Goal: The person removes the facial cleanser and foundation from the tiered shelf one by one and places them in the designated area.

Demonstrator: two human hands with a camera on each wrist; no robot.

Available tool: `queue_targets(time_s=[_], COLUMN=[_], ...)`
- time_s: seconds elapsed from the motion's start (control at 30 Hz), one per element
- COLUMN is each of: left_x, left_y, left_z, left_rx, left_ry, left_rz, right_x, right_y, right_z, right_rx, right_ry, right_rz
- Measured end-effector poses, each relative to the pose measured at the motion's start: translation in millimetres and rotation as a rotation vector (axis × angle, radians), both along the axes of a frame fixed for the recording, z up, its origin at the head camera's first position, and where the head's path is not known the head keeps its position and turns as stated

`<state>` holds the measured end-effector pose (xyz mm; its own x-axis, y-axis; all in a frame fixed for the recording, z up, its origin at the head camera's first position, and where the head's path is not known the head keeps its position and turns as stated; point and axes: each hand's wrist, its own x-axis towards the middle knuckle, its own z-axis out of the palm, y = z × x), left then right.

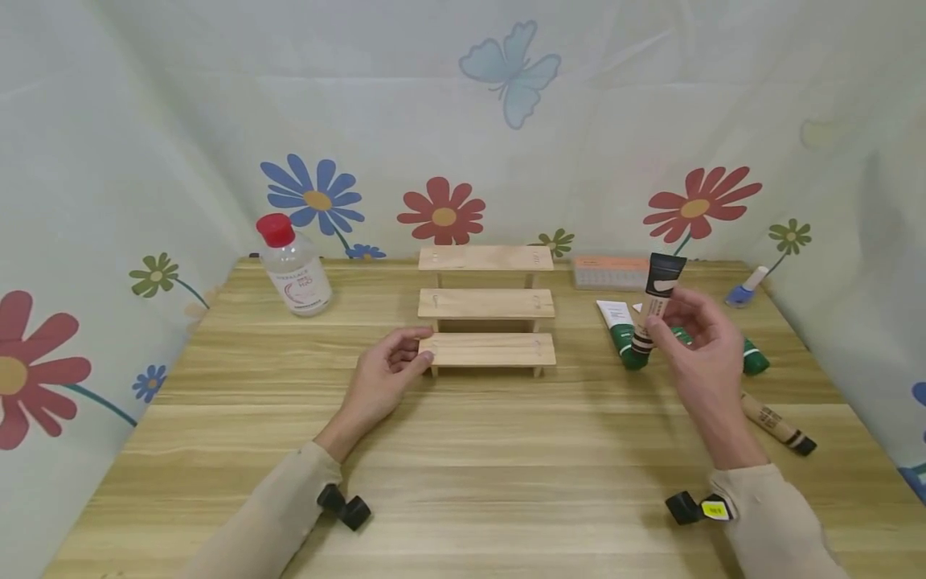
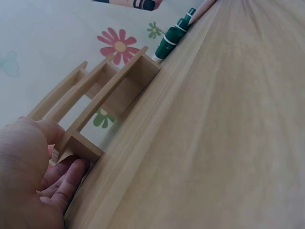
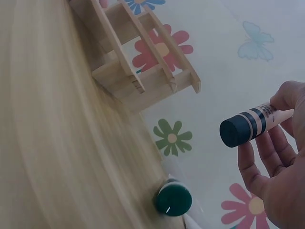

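A three-step wooden display rack (image 1: 486, 304) stands on the table in the middle of the head view. My left hand (image 1: 382, 376) grips the left end of its lowest step, the thumb and fingers around the board's end in the left wrist view. To the right, my right hand (image 1: 705, 346) pinches a beige tube with black ends (image 1: 660, 285) above the table. That tube is nearly upright, its black cap (image 3: 234, 131) pointing down. Behind and below it lie green-and-white tubes (image 1: 618, 326), partly hidden by the right hand. Another beige tube (image 1: 777, 422) lies beside the right wrist.
A clear bottle with a red cap (image 1: 295, 269) stands at the back left. At the back right are a flat clear-and-orange box (image 1: 610, 273) and a small blue bottle with a white cap (image 1: 747, 288). A flower-printed curtain (image 1: 593, 161) hangs behind the table (image 1: 521, 482).
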<state>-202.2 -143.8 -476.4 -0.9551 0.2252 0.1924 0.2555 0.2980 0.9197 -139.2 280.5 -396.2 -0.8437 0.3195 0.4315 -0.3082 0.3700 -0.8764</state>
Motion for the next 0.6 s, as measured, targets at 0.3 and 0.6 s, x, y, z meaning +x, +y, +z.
queue_targets(time_s=[0.3, 0.6], left_x=[-2.0, -2.1], left_y=[0.9, 0.3], left_z=[-1.5, -2.0], left_rx=[0.013, 0.010], left_ry=[0.010, 0.009], left_rz=[-0.006, -0.008], right_x=[19.9, 40.6], right_y=[16, 23], right_z=[-19.0, -35.4], right_rx=[0.025, 0.106], right_ry=[-0.105, -0.212], right_rz=[-0.001, 0.038])
